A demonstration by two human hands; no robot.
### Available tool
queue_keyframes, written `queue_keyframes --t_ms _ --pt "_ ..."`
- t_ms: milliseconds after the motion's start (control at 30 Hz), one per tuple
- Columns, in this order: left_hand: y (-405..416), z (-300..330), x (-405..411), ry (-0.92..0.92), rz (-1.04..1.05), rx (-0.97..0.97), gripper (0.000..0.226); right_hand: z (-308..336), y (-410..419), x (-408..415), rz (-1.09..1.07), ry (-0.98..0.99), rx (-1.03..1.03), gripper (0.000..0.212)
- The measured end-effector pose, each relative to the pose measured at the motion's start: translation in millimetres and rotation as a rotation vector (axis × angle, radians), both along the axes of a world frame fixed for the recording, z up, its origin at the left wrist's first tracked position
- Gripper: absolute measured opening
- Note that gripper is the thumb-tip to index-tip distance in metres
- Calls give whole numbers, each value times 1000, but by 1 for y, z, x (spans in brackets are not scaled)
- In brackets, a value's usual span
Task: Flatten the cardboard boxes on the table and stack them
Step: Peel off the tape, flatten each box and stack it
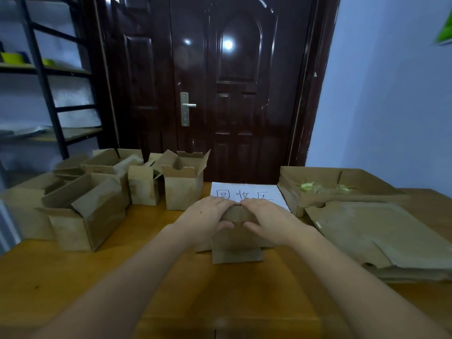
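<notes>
On the left of the table (61,272), a cluster of open boxes (97,192) is stood, flaps raised. At the table's middle, a small box (236,237) is held between both hands. It is gripped on its left side by the left hand (206,217), fingers curled over the top and thumb on the near face. The right side is gripped the same way by the right hand (266,220). Just behind the hands, a white sheet (254,192) with handwritten characters is laid. To the right, flattened cardboard (381,236) is stacked, with a shallow tray (337,185) behind it.
</notes>
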State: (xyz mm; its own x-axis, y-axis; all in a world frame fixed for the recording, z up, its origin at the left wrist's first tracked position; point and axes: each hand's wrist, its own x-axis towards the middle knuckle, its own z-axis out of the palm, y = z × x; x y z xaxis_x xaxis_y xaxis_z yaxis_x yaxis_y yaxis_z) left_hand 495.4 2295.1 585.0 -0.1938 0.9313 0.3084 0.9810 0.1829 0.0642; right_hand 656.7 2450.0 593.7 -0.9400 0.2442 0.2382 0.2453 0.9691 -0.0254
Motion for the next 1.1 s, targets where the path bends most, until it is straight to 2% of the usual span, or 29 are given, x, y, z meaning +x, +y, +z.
queue_keyframes --t_ms 233,333,400,500,567,733,833,967,1100 --pt "-6 8 4 66 12 45 62 -2 -12 8 0 154 107 54" --pt "-12 4 7 -40 45 73 67 -7 -22 17 31 207 183 51" --pt "-17 0 9 -148 59 79 66 -14 -27 24 75 330 234 48" --pt "-21 -8 8 -304 6 92 53 -27 -34 31 122 465 286 40" --pt "-22 -13 4 -330 -6 76 47 -37 -37 34 154 480 261 33" --pt "-22 -36 0 -201 74 26 61 -59 -44 36 102 404 193 34" --pt "-20 -42 4 -185 94 64 60 -57 -42 30 26 449 -2 32" --pt "-20 -43 7 -161 101 71 61 -54 -35 15 -32 366 -53 45" --pt "-21 -47 10 57 95 146 60 -58 -35 10 -48 339 -118 46"
